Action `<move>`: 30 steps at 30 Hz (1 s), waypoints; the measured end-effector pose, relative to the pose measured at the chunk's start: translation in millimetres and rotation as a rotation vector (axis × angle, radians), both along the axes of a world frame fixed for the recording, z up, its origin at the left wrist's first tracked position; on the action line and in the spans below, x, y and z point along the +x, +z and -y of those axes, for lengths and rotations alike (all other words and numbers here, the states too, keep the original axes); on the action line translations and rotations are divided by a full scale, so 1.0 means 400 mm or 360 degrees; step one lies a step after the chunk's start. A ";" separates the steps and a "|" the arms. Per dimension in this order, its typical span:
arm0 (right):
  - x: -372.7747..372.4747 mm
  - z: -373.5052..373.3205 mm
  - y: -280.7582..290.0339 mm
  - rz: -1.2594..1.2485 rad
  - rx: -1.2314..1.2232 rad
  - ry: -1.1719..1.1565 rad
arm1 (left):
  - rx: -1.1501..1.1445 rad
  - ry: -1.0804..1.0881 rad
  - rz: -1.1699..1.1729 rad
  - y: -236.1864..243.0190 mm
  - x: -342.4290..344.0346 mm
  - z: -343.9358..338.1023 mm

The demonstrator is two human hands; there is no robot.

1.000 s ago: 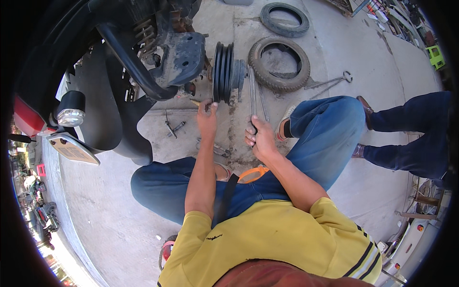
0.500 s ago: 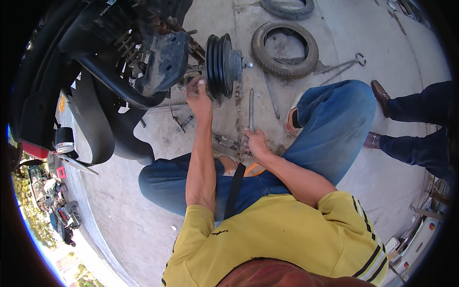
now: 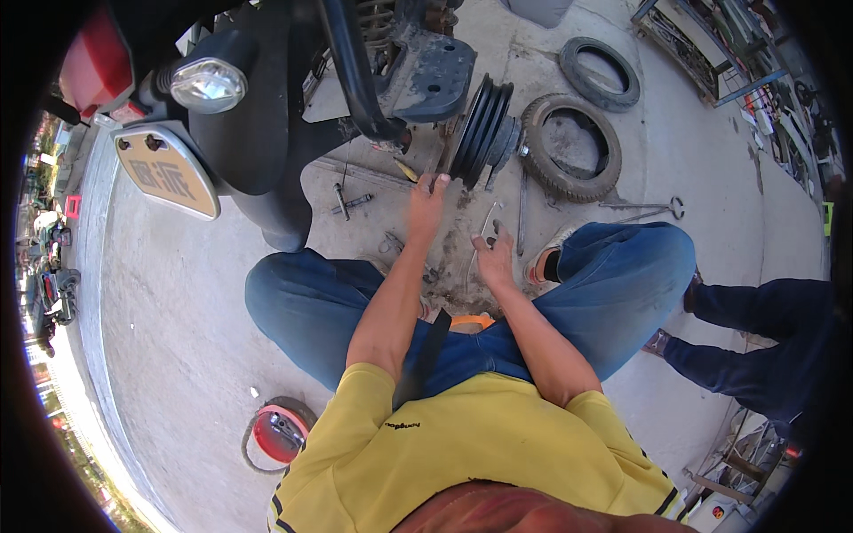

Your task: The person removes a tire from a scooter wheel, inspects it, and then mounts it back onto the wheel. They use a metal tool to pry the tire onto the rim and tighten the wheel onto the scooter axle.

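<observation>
Black wheel rim (image 3: 481,133) — grooved, slightly tilted.

The wheel rim (image 3: 481,131) was black metal, smooth with a soft sheen; its hub (image 3: 506,140) was dull grey metal. The floor (image 3: 187,311) was rough, stained concrete, and toward its far edge the treaded tyre (image 3: 534,155) was matt, dusty rubber. The mudguard (image 3: 238,133) looked like matt black plastic, the lamp lens (image 3: 209,86) clear and glossy. The bracket (image 3: 449,84) was scuffed, dirty metal. The trousers (image 3: 613,275) were faded denim, the shirt (image 3: 498,435) soft yellow cloth.
</observation>
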State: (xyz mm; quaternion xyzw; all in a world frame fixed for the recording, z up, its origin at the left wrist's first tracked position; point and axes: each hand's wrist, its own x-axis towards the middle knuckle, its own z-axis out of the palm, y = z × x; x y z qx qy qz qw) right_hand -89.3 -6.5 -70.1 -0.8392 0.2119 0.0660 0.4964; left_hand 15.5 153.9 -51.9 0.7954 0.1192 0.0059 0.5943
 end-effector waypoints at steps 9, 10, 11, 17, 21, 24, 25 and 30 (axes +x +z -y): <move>0.243 -0.009 0.202 0.0777 -0.0570 0.0290 | -0.0287 0.0269 0.0357 0.067 0.060 0.041; 0.262 -0.008 0.216 0.0649 -0.0466 0.0287 | -0.0256 0.0357 0.0294 0.028 0.067 0.033; 0.287 0.001 0.236 0.0519 -0.0366 0.0283 | -0.0227 0.0446 0.0228 -0.015 0.074 0.018; 0.479 0.104 0.337 0.0446 0.0637 -0.0254 | -0.0369 0.0450 -0.0038 -0.110 0.066 -0.041; 0.537 0.120 0.408 0.0427 0.0284 -0.0109 | -0.0381 0.0399 -0.0179 -0.165 0.068 -0.034; 0.430 0.093 0.368 0.0437 -0.0095 0.0276 | -0.0500 0.0479 -0.0187 -0.202 0.098 -0.013; 0.404 0.105 0.306 0.0465 -0.0162 0.0428 | -0.0499 0.0469 -0.0195 -0.191 0.101 0.000; 0.359 0.092 0.220 0.0628 -0.0163 0.0415 | -0.0432 0.0457 -0.0234 -0.160 0.077 0.004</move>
